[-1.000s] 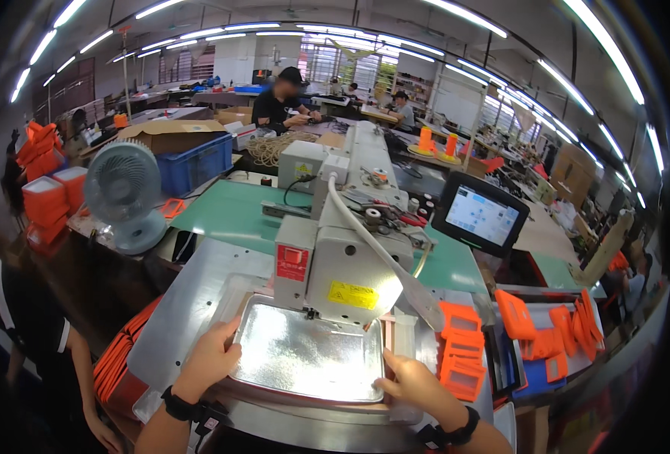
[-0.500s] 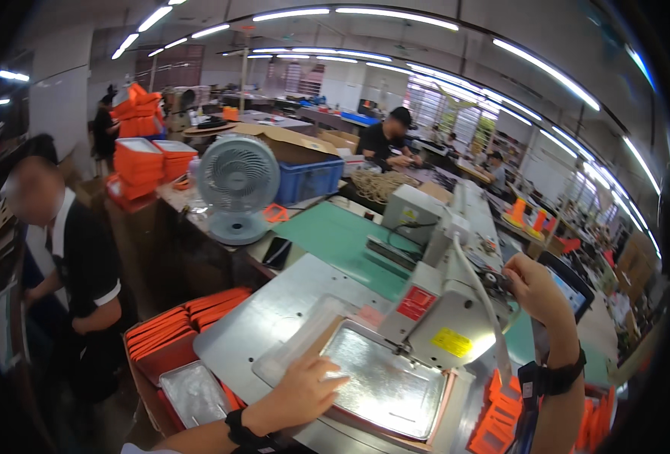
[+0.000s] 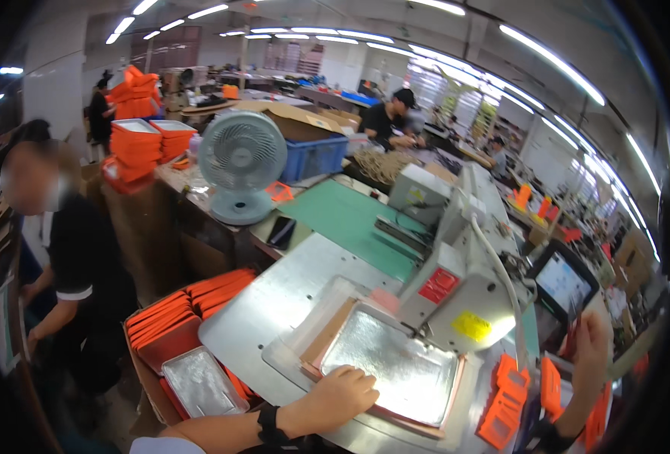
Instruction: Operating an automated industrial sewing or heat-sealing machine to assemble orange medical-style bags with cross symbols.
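The silver tray (image 3: 395, 359) lies right of and beyond the left hand (image 3: 339, 397), and left of the right hand (image 3: 591, 340). Its long axis runs far-left to near-right. The left hand is nearer: fingers bent at the tray's near-left edge, grip indeterminable. The right hand is raised, fingers curled, well apart from the tray; a dark red item (image 3: 570, 342) shows beside it, hold unclear. The tray is shallow, crinkled, round-cornered, bordered in brown, above a smooth metal plate (image 3: 248, 310). Right: flat orange frames (image 3: 501, 408). Beyond: boxy grey machine (image 3: 462, 303), glossy green tabletop (image 3: 335, 219).
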### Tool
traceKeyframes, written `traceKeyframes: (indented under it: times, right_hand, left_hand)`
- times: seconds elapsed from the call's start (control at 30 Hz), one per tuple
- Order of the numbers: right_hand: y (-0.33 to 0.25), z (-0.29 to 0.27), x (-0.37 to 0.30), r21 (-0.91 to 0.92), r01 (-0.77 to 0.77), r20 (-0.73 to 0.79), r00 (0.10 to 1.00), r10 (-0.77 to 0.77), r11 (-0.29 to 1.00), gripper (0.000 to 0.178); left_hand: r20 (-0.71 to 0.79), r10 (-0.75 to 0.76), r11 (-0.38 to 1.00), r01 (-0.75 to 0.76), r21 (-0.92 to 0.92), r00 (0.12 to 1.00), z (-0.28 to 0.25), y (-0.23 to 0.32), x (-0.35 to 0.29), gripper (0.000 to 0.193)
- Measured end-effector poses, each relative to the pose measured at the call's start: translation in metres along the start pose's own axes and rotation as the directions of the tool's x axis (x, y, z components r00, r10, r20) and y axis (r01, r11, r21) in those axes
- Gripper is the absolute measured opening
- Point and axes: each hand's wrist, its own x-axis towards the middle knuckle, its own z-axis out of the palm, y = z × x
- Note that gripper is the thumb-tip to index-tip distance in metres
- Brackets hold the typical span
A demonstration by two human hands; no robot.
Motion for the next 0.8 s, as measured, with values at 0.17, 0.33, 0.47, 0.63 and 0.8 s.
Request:
traceKeyframes:
  times: [0.17,0.33,0.47,0.63,0.8]
  right_hand:
    - [0.007,0.027,-0.132,0.154,-0.093,0.237,0.97,0.054,0.984,0.022]
    - [0.024,0.08,-0.203,0.044,-0.37,0.333,0.881,0.335,0.928,0.02]
    - [0.031,0.113,-0.218,-0.231,-0.26,0.183,0.935,0.304,0.938,0.019]
    - [0.047,0.145,-0.204,-0.367,-0.034,0.038,0.998,0.052,0.93,0.019]
    - [0.058,0.17,-0.202,-0.445,0.035,0.007,0.999,-0.036,0.895,0.019]
  left_hand:
    - [-0.125,-0.001,0.996,-0.011,-0.091,0.992,-0.007,-0.006,0.011,0.008]
    - [-0.094,-0.1,0.988,0.088,-0.126,0.991,-0.018,-0.001,0.019,0.012]
    - [-0.109,-0.098,0.983,0.079,-0.166,0.989,-0.022,0.003,0.027,0.01]
    - [-0.059,-0.119,0.978,0.107,-0.179,0.991,-0.025,-0.003,0.028,0.009]
    - [-0.015,-0.17,0.974,0.165,-0.156,0.985,-0.026,-0.002,0.031,0.009]
